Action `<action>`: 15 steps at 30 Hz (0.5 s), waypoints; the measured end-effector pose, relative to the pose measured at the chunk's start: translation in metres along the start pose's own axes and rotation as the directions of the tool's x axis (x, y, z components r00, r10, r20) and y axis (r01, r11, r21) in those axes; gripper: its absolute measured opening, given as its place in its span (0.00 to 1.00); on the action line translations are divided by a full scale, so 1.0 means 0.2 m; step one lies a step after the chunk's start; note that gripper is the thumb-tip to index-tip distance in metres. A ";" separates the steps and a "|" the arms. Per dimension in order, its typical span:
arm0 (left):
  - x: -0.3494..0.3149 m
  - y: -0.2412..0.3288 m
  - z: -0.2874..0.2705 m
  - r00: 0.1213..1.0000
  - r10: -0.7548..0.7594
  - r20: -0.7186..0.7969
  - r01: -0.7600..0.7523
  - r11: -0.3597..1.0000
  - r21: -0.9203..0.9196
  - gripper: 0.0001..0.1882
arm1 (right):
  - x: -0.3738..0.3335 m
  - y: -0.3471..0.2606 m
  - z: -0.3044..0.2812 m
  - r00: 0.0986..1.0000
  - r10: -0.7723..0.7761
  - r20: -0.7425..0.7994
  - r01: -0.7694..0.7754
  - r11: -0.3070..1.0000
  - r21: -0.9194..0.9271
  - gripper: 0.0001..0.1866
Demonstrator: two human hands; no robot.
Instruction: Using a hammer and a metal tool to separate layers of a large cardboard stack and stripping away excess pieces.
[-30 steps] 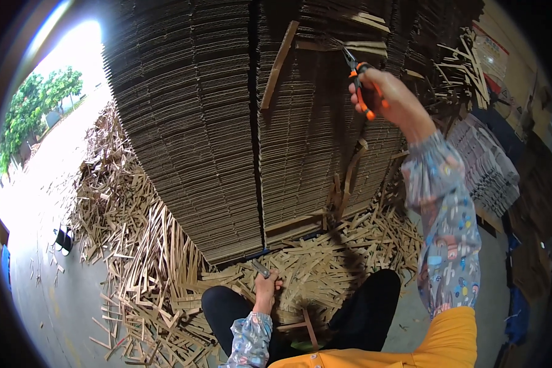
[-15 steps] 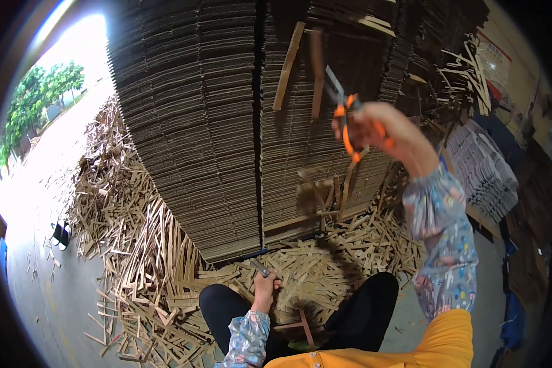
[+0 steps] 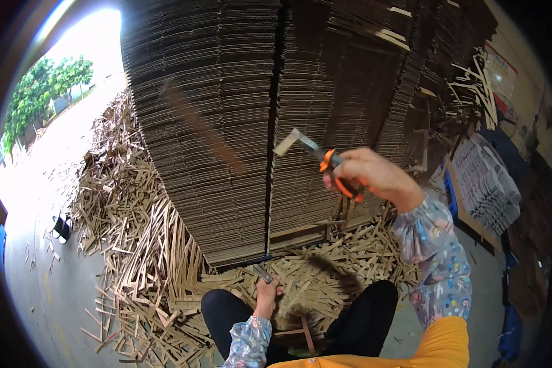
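Note:
My right hand point(image 3: 367, 175) is closed round pliers point(image 3: 331, 162) with orange and black handles. Their grey jaws reach up and left, and a short pale cardboard piece point(image 3: 286, 142) is at the tip, in front of the tall stack of cardboard sheets point(image 3: 233, 122). Low down between my knees, my left hand point(image 3: 267, 291) is wrapped round a small grey metal tool point(image 3: 262, 272); its exact kind I cannot make out. A brown cardboard strip point(image 3: 205, 129), smeared by motion, appears in the air before the stack, apart from both hands.
Loose cardboard strips point(image 3: 313, 270) cover the floor at the stack's foot. A larger heap of strips point(image 3: 135, 227) rises at the left. On the right stands a pile of light grey sheets point(image 3: 487, 181) on a pallet point(image 3: 472, 214). A dark object point(image 3: 61, 227) sits on the left floor.
My right hand with the pliers has come down and slightly left. Two strips seen near the pliers are gone from there; one blurred strip now shows farther left. My left hand has hardly moved.

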State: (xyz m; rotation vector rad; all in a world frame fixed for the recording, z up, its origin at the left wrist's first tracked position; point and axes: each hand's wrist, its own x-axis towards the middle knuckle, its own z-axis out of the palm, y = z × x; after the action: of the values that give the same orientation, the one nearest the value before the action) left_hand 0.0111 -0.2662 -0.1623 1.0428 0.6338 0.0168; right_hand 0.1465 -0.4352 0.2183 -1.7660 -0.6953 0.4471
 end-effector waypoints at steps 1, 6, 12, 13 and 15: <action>0.00 0.00 0.00 1.000 -0.008 -0.002 0.008 1.000 0.002 0.05 | 0.02 -0.01 -0.06 0.999 -0.035 -0.030 0.035 0.999 0.009 0.12; 0.03 -0.03 -0.01 1.000 0.008 0.029 -0.008 1.000 0.000 0.06 | 0.18 -0.26 -0.41 0.919 -0.081 -0.385 0.115 0.991 0.066 0.15; 0.01 0.00 0.00 1.000 0.009 0.024 -0.010 0.999 0.053 0.06 | 0.08 -0.23 -0.38 0.980 0.027 -0.199 -0.019 0.999 0.042 0.12; 0.01 -0.01 0.00 0.998 0.044 0.041 -0.046 0.998 0.052 0.06 | 0.02 -0.17 -0.32 0.989 0.033 -0.142 -0.040 0.998 -0.047 0.13; 0.01 -0.01 0.00 0.999 0.022 0.039 -0.024 0.998 0.059 0.06 | -0.03 -0.12 -0.22 0.987 0.056 -0.148 -0.046 0.996 0.075 0.14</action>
State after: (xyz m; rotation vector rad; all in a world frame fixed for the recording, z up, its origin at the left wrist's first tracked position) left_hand 0.0125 -0.2662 -0.1655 1.1056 0.5909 -0.0022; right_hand 0.1645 -0.4667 0.2533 -1.7331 -0.5232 0.3650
